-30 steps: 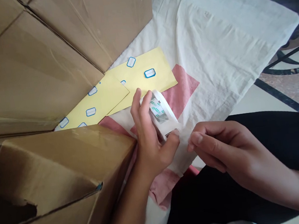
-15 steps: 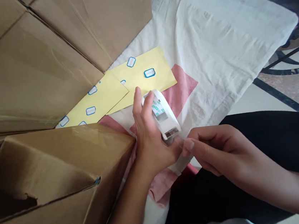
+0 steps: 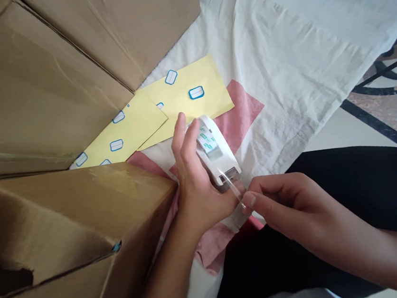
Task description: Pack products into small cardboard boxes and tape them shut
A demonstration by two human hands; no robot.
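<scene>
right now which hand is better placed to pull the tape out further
Right, probably: the right hand pinches the tape strip coming out of the tape dispenser, while the left hand is busy gripping its body.

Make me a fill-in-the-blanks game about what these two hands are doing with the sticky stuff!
1. The left hand grips a small ____ plastic tape dispenser.
2. The right hand pinches a clear strip of tape coming out of the ____.
3. The blue-bordered label stickers sit on two ____ paper sheets.
Missing words: white; dispenser; yellow.
</scene>
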